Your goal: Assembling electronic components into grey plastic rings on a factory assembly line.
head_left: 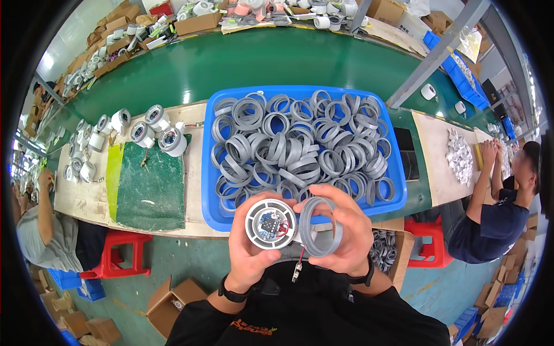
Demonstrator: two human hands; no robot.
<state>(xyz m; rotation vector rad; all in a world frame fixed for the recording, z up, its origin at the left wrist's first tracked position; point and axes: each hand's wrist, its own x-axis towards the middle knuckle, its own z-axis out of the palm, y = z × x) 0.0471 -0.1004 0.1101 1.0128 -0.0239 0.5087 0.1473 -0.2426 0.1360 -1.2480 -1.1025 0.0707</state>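
Observation:
My left hand [249, 254] holds a white round housing [270, 224] with a small circuit board and red and black wires showing in its open face; a wire end hangs below it. My right hand [341, 230] grips a grey plastic ring [321, 226] right beside the housing, touching its right side. Both hands are close to my chest, just in front of a blue tray [209, 190] heaped with several grey rings [294, 147].
A green mat [151, 187] lies left of the tray, with several white round housings [151, 128] behind it. A cardboard box of grey rings [385, 247] stands at my right. Red stools sit under the bench. Two other people work at left and right.

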